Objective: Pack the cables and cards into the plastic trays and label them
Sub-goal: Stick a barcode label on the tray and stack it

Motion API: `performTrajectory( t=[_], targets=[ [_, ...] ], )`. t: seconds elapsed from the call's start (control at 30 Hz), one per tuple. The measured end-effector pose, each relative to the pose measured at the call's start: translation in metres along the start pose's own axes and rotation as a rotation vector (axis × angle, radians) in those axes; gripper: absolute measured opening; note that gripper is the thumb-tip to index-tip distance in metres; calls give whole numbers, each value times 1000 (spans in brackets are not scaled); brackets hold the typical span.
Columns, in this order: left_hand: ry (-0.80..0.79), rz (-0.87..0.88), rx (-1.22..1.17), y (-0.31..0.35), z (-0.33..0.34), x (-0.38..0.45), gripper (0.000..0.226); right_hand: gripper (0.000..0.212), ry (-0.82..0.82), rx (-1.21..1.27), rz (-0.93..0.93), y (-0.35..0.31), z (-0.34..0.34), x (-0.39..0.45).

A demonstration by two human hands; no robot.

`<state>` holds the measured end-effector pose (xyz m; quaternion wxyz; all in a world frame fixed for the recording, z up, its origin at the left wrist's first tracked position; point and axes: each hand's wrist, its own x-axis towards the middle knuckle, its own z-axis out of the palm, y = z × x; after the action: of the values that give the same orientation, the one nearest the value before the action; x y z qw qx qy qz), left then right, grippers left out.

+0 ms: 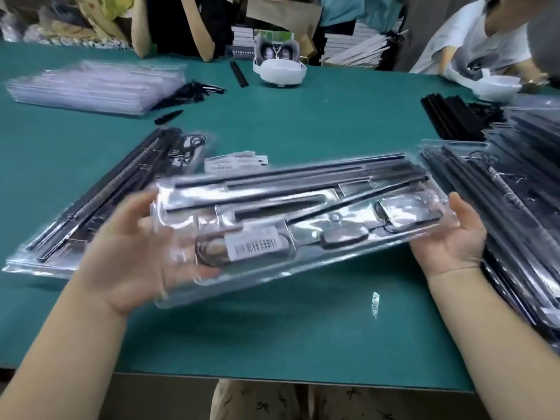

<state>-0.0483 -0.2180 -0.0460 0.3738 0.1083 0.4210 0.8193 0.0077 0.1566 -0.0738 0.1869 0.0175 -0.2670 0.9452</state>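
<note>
Both hands (pixel 303 244), seemingly open, under tray (pixel 303 268).

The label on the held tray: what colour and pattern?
White label with a black barcode, seen through the clear tray; head view, the only one.

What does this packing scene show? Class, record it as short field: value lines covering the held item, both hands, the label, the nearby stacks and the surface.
held item: clear plastic tray with black rods and cables, tilted above the table
left hand: supports the tray's left end
right hand: supports its right end
label: barcode sticker on tray
stacks: packed trays left and right
surface: green table
</note>
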Motion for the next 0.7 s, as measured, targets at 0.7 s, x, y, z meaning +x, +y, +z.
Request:
performTrajectory(
  t=[0.7],
  targets=[
    [703, 717, -79, 3, 9, -36, 21, 71, -244, -827, 288, 188, 163, -63]
  ],
)
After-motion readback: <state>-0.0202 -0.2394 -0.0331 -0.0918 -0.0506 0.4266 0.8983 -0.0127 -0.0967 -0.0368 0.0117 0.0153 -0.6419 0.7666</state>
